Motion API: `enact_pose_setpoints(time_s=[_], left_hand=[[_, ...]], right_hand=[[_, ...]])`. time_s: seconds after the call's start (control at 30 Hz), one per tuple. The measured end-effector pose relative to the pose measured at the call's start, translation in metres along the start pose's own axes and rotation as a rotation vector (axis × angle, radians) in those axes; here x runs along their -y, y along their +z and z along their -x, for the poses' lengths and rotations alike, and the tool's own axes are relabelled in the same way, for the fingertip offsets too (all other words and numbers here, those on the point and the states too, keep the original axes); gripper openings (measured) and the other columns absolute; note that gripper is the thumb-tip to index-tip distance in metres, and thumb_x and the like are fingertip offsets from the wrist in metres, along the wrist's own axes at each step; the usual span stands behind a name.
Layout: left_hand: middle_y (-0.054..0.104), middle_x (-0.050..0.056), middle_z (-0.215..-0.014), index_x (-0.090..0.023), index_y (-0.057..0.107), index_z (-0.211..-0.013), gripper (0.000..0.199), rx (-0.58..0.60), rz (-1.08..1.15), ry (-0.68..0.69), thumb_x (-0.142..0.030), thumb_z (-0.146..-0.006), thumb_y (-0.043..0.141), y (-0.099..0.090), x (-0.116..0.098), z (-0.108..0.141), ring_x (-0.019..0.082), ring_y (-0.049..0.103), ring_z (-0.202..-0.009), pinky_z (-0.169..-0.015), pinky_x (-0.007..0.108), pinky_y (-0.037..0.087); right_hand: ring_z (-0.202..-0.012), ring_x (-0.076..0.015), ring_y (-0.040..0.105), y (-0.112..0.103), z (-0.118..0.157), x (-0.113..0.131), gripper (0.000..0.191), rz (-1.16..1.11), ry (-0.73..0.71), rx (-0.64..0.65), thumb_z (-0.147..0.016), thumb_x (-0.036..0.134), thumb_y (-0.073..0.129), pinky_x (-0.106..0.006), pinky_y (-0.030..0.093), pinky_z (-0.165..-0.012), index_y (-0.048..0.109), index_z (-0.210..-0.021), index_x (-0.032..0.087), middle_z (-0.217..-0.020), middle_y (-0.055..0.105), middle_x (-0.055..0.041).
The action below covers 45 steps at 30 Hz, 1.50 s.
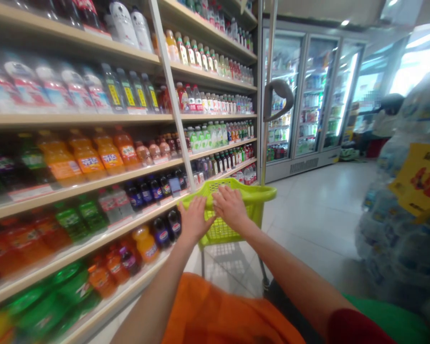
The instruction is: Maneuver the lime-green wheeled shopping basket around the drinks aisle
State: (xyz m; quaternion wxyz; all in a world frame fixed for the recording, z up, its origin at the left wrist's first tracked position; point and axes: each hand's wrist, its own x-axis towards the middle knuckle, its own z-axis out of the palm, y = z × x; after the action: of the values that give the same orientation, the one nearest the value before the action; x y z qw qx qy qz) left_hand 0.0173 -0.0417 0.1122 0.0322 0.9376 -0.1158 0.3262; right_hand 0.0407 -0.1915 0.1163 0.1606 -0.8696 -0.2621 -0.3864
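A lime-green plastic shopping cart (251, 215) with a mesh basket stands right in front of me. My left hand (195, 217) rests over the near rim on its left side, fingers curled forward over the edge. Close beside it, my right hand (231, 205) lies across the middle of the same rim, fingers also bent over it. Both hands are closed on the cart; my palms hide the part of the rim beneath them. The basket's inside is mostly hidden behind my hands.
Shelves (93, 188) of bottled drinks run along the left. Ahead are glass-door refrigerators (317, 91) and a dark grey handle (278, 100). Stacked wrapped water bottles (390, 234) with a yellow sign (421, 179) stand at right. A person (389, 114) is in the background.
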Motion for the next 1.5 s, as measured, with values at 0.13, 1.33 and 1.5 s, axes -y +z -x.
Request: enact_pose_setpoints(time_s=[0.13,1.33,1.5], left_hand=[[0.05,0.01,-0.132,-0.021,0.044,-0.127,0.048,-0.032,-0.008,-0.02,-0.039,-0.082,0.046,-0.001,0.001,0.001,0.028,0.039,-0.127,-0.105,0.065,0.006],[0.042,0.009,-0.139,-0.023,0.042,-0.13,0.048,-0.09,-0.01,0.007,-0.033,-0.083,0.046,0.009,-0.032,0.003,0.027,0.035,-0.129,-0.105,0.062,0.015],[0.042,0.011,-0.139,-0.022,0.043,-0.13,0.05,-0.099,-0.005,-0.025,-0.034,-0.081,0.048,0.008,-0.045,0.003,0.029,0.034,-0.13,-0.104,0.063,0.017]], right_hand=[[-0.123,-0.0265,0.039,-0.008,0.017,-0.034,0.036,0.025,-0.001,-0.098,-0.081,0.021,0.049,-0.046,0.03,-0.1,0.057,-0.115,0.021,-0.132,0.049,-0.0089],[-0.105,-0.0212,0.055,-0.022,0.044,-0.144,0.031,-0.128,0.216,-0.405,-0.082,0.024,0.04,-0.04,0.045,-0.092,0.061,-0.103,0.016,-0.109,0.062,-0.0118],[-0.121,-0.0244,0.042,-0.012,0.047,-0.094,0.036,-0.057,0.014,-0.369,-0.081,0.021,0.042,-0.046,0.036,-0.101,0.057,-0.114,0.016,-0.127,0.051,-0.0131]])
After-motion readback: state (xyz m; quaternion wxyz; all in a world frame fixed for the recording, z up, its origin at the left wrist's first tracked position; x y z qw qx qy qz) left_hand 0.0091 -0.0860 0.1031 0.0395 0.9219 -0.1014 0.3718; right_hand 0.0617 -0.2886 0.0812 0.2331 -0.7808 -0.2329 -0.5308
